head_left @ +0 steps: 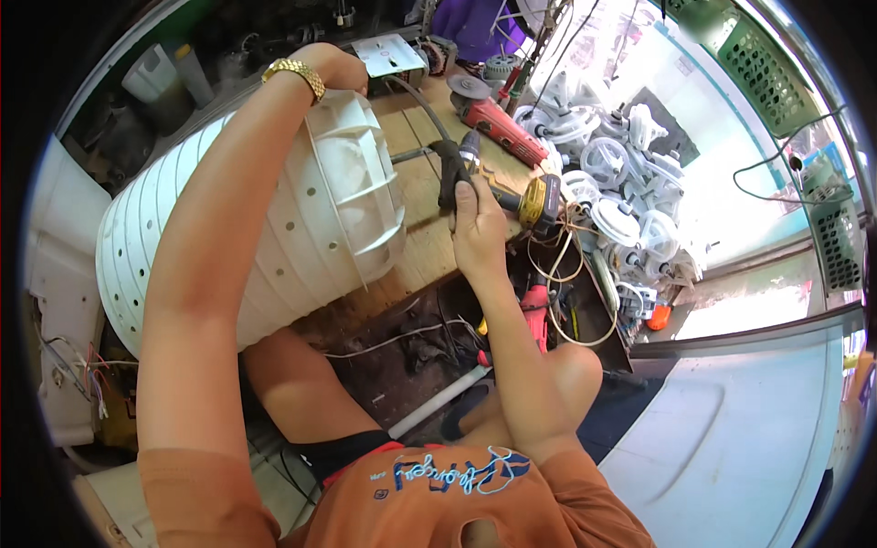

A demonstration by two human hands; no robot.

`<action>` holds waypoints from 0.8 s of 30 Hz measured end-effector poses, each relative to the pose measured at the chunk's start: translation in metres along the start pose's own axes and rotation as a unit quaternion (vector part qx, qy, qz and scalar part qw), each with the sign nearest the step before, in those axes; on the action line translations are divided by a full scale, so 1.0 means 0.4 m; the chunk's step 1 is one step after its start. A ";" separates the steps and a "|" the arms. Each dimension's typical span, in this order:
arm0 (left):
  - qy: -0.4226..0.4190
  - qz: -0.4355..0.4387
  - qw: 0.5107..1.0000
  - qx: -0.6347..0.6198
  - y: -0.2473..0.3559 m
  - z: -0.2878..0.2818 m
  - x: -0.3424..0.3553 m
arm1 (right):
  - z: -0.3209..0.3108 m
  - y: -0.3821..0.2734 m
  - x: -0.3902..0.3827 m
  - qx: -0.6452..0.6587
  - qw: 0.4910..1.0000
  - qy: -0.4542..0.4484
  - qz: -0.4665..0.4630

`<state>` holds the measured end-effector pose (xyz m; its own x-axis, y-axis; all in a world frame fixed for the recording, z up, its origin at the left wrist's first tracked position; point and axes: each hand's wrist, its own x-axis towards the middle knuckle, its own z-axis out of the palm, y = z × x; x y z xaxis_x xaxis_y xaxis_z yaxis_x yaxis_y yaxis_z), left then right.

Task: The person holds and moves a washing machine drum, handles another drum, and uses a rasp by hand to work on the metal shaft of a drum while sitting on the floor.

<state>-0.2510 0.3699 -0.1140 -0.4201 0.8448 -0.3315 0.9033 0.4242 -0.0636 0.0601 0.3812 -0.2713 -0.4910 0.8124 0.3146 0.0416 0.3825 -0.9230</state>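
A large white plastic washing-machine tub, ribbed and dotted with small holes, lies on its side at the left. My left arm reaches over it. My left hand bends down at the tub's far rim, and its fingers are mostly hidden there. My right hand is closed round a black-handled tool with a thin metal rod pointing toward the tub's ribbed end. A thick black cable curves down to this handle. Right beside it lies a yellow-and-black cordless drill.
The tub rests by a wooden bench top. A red angle grinder lies farther back. White plastic washing-machine parts are heaped at the right. Loose cables and a red tool are below. A white panel stands at lower right.
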 end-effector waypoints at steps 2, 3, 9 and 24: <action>-0.064 -0.032 0.997 -0.012 -0.013 -0.012 -0.039 | -0.007 -0.034 -0.006 0.018 0.998 -0.045 0.029; -0.071 -0.033 0.997 -0.018 -0.041 -0.008 -0.047 | -0.014 -0.070 -0.007 0.017 0.995 -0.077 0.058; -0.024 -0.145 0.971 -0.191 0.006 -0.059 -0.110 | -0.042 -0.077 0.032 -0.091 0.970 -0.009 -0.226; -0.052 -0.116 0.947 -0.293 -0.002 -0.030 -0.115 | -0.042 -0.098 0.005 -0.109 0.971 -0.016 -0.214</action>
<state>-0.2336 0.3346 -0.0876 -0.5627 0.6829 -0.4658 0.5711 0.7286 0.3782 0.0722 0.3751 -0.2308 -0.5304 0.5453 0.6492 0.0092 0.7694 -0.6387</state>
